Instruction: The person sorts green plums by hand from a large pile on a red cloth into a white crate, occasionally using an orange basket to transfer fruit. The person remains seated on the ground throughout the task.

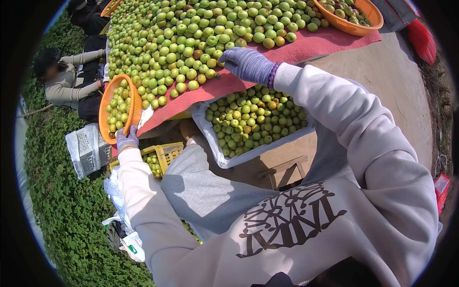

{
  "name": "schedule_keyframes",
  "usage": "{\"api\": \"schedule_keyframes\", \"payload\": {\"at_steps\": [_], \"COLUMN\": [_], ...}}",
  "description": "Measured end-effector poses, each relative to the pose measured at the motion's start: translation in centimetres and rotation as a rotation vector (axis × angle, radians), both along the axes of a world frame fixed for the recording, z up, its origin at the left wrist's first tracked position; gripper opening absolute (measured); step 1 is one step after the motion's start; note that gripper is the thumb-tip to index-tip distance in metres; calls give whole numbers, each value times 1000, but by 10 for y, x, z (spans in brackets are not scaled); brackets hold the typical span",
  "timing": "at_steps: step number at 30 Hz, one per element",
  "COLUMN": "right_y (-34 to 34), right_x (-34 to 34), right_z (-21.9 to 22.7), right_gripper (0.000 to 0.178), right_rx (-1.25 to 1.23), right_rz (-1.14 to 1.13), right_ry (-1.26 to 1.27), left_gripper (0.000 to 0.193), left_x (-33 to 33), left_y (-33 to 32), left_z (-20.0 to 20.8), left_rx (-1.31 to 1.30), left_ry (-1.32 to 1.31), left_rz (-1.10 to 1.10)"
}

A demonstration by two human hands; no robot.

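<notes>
Small round green fruits (191,38), jujube-like and some with brown patches, cover the red cloth (205,95) on the table before me. At the table's near left corner, my gloved left hand (127,139) grips the near rim of an orange plastic basket (137,103) partly filled with the same fruits. My gloved right hand (246,63), with purple beads at its wrist, is over the cloth's near edge beside the heap. Its fingers are curled together; what they may hold is hidden. Below it stands a white-lined crate (227,162) full of fruits.
A yellow crate (168,152) with fruits stands by my left leg. Another orange basket (370,14) sits at the far right. To the left, a person (71,79) sits at the table near a grey lined crate (91,150). Plastic bags (117,196) lie beside my left arm.
</notes>
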State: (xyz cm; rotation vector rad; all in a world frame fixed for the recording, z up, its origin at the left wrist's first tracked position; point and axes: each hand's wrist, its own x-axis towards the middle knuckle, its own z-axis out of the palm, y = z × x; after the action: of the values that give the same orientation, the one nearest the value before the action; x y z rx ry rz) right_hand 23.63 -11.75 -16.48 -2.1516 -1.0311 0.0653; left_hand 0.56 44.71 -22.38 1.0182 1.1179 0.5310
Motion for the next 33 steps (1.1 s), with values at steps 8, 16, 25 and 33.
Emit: {"api": "schedule_keyframes", "payload": {"at_steps": [8, 16, 25, 33], "right_y": [-29, -24, -172, -233], "right_x": [-58, -143, -209, -248], "right_z": [48, 119, 81, 22], "right_gripper": [32, 87, 53, 58], "right_rx": [-85, 266, 237, 125], "right_rz": [160, 305, 220, -64], "right_ry": [-3, -103, 209, 390], "left_gripper": [30, 44, 53, 52], "left_x": [-51, -138, -179, -100], "left_y": [-86, -279, -426, -415], "left_z": [101, 237, 174, 1], "left_rx": [106, 121, -347, -495], "left_ry": [-271, -255, -117, -56], "left_rz": [242, -76, -538, -693]}}
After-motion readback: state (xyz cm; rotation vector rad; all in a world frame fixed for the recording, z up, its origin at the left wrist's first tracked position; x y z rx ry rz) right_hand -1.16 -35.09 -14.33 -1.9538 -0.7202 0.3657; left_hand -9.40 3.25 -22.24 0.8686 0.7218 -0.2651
